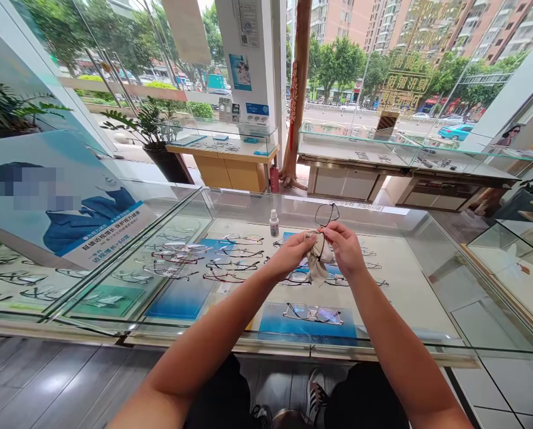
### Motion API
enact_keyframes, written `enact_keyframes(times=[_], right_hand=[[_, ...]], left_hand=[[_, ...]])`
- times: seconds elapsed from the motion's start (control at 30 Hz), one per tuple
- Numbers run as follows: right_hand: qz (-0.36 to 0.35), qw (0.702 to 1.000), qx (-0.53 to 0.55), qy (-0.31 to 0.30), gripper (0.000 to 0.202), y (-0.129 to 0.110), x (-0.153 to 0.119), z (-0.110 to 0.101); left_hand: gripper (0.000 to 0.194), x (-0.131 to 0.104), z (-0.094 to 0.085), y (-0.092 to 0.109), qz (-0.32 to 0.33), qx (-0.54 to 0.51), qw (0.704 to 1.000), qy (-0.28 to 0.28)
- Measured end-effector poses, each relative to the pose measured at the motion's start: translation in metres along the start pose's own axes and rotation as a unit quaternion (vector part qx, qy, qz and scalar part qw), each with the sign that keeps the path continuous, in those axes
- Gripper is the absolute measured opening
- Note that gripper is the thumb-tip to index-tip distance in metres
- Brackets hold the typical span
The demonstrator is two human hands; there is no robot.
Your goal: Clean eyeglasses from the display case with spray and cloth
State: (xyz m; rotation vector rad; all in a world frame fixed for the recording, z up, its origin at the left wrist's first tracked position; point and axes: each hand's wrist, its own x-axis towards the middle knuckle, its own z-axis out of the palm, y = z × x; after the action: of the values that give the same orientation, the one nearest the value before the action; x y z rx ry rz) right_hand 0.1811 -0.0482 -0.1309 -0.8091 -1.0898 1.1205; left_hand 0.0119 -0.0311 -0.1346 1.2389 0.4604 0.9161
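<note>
Over the glass display case, my left hand is closed on a light beige cloth that hangs down below the fingers. My right hand pinches a dark-framed pair of eyeglasses, whose lenses stick out beyond the fingertips. One dark temple runs down beside the cloth, between the two hands. The exact contact of cloth and temple is partly hidden by the fingers. A small white spray bottle stands upright on the glass top, left of and beyond my hands.
Under the glass lie rows of eyeglasses and a gold-rimmed pair. At left, a blue-and-white poster leans over the case. Further display cases line the windows, with a potted plant and a red fire extinguisher.
</note>
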Motion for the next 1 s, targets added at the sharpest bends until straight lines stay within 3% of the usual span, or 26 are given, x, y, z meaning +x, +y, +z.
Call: enact_keyframes(times=[0.13,0.2,0.33,0.4,0.5,0.7,0.77,1.0], right_hand=[[0.036,0.999,0.04,0.011,0.022,-0.002,0.002,-0.001],[0.03,0.999,0.041,0.008,0.022,-0.001,0.002,0.0],[0.007,1.0,0.012,-0.028,0.019,0.004,0.0,0.003],[0.005,0.999,0.006,-0.045,0.02,0.005,0.0,0.004],[0.013,0.999,0.02,-0.041,0.021,0.006,0.0,0.004],[0.081,0.99,0.116,-0.013,0.028,0.001,0.001,0.003],[0.087,0.988,0.126,-0.012,0.028,0.001,0.002,0.003],[0.071,0.992,0.099,-0.036,0.026,0.0,0.0,0.005]], left_hand=[[0.053,-0.004,-0.004,0.01,-0.034,0.006,0.995,-0.093],[0.056,-0.004,-0.003,0.009,-0.026,0.021,0.997,-0.075],[0.057,0.0,0.001,0.0,0.007,0.054,0.997,0.045],[0.06,0.002,0.001,-0.004,0.022,0.064,0.995,0.076],[0.063,0.003,-0.003,-0.002,0.027,0.05,0.997,0.058],[0.05,-0.003,-0.009,0.013,-0.058,-0.002,0.994,-0.09],[0.051,-0.004,-0.008,0.013,-0.058,0.006,0.994,-0.088],[0.058,-0.001,-0.002,-0.001,-0.028,0.032,0.999,-0.006]])
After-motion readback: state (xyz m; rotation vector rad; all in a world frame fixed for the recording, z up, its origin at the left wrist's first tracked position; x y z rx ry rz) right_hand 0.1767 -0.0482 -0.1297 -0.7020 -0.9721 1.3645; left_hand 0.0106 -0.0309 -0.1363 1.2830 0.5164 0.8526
